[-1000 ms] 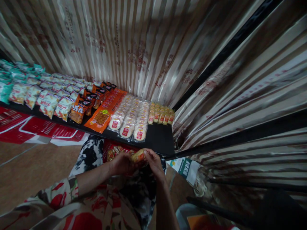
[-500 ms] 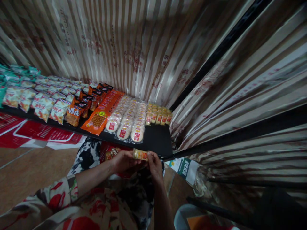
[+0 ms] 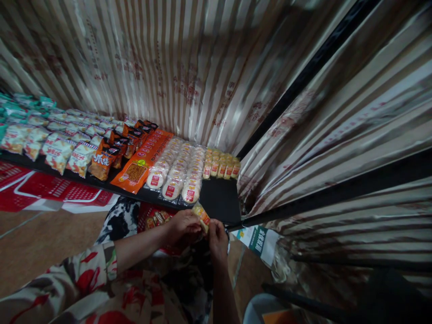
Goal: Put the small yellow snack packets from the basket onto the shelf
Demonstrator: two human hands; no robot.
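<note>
Here, right fingers (image 3: 212, 227) pinch a yellow packet (image 3: 201, 216), left fingers (image 3: 191, 221) curled alongside.

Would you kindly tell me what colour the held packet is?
The packet is yellowish with an orange-red label, best seen in the head view.

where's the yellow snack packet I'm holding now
In the head view, the yellow snack packet is below centre, between your left hand and right hand, near the black shelf.
</note>
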